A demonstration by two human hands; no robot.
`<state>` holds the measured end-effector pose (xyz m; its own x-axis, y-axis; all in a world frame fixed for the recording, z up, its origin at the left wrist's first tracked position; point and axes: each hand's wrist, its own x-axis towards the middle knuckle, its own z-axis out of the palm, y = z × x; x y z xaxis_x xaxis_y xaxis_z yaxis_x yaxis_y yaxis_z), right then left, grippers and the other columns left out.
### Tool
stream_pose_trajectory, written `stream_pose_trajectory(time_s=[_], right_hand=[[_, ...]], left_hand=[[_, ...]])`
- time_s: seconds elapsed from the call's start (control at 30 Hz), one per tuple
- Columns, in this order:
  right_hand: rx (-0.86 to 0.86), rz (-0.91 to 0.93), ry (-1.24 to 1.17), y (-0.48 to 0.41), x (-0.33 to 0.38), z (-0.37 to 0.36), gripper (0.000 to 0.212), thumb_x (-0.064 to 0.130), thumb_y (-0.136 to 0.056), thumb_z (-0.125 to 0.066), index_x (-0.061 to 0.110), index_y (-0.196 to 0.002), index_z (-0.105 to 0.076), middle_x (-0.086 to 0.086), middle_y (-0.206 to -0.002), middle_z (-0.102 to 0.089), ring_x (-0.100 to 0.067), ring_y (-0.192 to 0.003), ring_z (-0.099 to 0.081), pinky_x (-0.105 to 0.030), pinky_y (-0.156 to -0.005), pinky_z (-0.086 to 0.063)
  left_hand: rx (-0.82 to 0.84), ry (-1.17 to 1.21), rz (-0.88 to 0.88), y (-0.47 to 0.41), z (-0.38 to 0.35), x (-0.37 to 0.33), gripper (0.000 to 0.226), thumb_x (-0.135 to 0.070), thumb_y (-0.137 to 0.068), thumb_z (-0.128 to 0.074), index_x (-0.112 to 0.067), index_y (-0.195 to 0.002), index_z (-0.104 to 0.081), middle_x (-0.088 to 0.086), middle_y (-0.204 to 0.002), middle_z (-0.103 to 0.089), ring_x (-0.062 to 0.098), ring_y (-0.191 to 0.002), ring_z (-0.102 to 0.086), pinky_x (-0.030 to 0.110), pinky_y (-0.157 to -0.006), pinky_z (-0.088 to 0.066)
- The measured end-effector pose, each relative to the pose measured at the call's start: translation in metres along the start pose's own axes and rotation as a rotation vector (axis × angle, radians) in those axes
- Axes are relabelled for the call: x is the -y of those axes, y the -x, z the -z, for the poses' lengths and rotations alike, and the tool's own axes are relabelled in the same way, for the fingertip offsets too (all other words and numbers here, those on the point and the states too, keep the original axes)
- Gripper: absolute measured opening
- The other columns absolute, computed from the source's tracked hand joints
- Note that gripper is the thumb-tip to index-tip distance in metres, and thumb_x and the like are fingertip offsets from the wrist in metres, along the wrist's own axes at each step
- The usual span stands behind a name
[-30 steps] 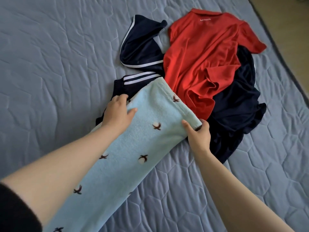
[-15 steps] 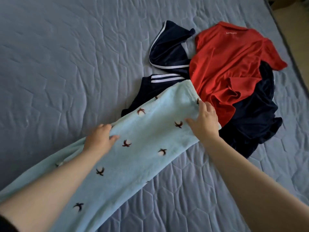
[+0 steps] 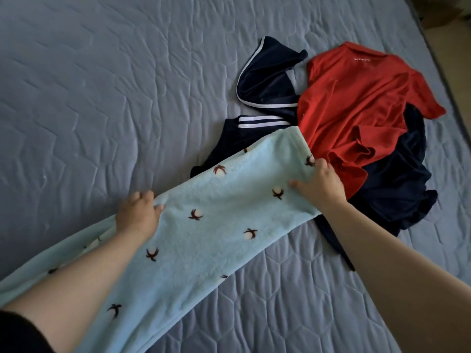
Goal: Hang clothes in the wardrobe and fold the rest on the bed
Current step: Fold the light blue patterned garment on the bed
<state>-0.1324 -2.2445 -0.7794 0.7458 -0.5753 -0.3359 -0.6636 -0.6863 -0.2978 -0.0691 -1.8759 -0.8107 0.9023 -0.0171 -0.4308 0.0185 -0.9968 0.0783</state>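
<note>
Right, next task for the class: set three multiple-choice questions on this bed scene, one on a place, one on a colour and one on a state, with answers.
1. Where does the red shirt lie?
A) on the navy clothes, beside the far end of the light blue fleece
B) under the person's left arm
C) on the floor

2. What colour is the bed cover?
A) white
B) grey-blue
C) green

3. How does the light blue fleece lie?
A) folded into a small square
B) on a hanger
C) stretched out long, with the left hand and the right hand on it

Answers:
1 A, the shirt drapes over the navy clothes to the right of the fleece's end.
2 B, the quilted surface is grey-blue throughout.
3 C, it runs unfolded from the bottom-left corner up to the pile.
</note>
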Motion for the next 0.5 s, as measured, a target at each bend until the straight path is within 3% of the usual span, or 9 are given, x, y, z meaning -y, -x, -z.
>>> stream_pose_trajectory(time_s=[0.1,0.17,0.27,0.33,0.4,0.5], right_hand=[[0.163,-0.071,-0.02,0.0,0.002,0.002,0.064,0.051,-0.079,-0.069,0.011,-0.123,-0.046,-0.005,-0.107,-0.056,-0.029,-0.101,-0.056,-0.047,-0.089,-0.048],[0.12,-0.039,-0.037,0.001,0.006,0.002,0.045,0.046,-0.08,-0.066,0.013,-0.109,-0.056,-0.004,-0.099,-0.061,-0.029,-0.096,-0.058,-0.05,-0.09,-0.047],[-0.009,0.025,-0.086,0.012,0.014,0.001,0.028,0.032,-0.078,-0.066,0.009,-0.089,-0.055,-0.007,-0.087,-0.062,-0.031,-0.085,-0.059,-0.042,-0.072,-0.049],[-0.079,0.07,-0.055,0.027,0.018,0.004,0.026,0.031,-0.078,-0.065,0.01,-0.083,-0.049,-0.005,-0.079,-0.058,-0.03,-0.079,-0.058,-0.037,-0.061,-0.042],[-0.126,0.102,-0.067,0.044,0.023,0.011,0.029,0.035,-0.079,-0.065,0.013,-0.083,-0.047,0.0,-0.074,-0.054,-0.027,-0.073,-0.055,-0.033,-0.059,-0.038],[-0.145,0.128,-0.147,0.07,0.033,0.03,0.033,0.046,-0.08,-0.064,0.018,-0.088,-0.047,0.008,-0.072,-0.055,-0.016,-0.065,-0.052,-0.028,-0.053,-0.035]], left_hand=[[-0.051,0.065,0.017,0.01,-0.002,0.004,0.036,-0.027,-0.092,-0.058,-0.004,-0.119,-0.052,0.022,-0.121,-0.05,0.04,-0.114,-0.045,0.048,-0.09,-0.043],[-0.103,0.122,0.017,0.018,0.0,0.008,0.039,-0.018,-0.088,-0.064,-0.002,-0.122,-0.053,0.023,-0.12,-0.051,0.041,-0.113,-0.046,0.05,-0.088,-0.043],[-0.263,0.151,-0.133,0.034,0.001,0.009,0.043,-0.004,-0.076,-0.074,0.001,-0.116,-0.058,0.023,-0.112,-0.054,0.043,-0.103,-0.05,0.051,-0.086,-0.042],[-0.311,0.22,-0.25,0.051,0.0,0.005,0.031,0.0,-0.073,-0.074,0.001,-0.102,-0.063,0.02,-0.101,-0.057,0.041,-0.094,-0.055,0.049,-0.081,-0.045],[-0.245,0.323,-0.276,0.068,0.0,0.001,0.018,-0.001,-0.078,-0.07,0.0,-0.094,-0.063,0.017,-0.095,-0.058,0.037,-0.088,-0.057,0.045,-0.078,-0.047],[-0.09,0.452,-0.178,0.093,-0.003,0.0,0.012,-0.012,-0.088,-0.062,-0.006,-0.098,-0.06,0.008,-0.097,-0.057,0.026,-0.085,-0.056,0.038,-0.077,-0.047]])
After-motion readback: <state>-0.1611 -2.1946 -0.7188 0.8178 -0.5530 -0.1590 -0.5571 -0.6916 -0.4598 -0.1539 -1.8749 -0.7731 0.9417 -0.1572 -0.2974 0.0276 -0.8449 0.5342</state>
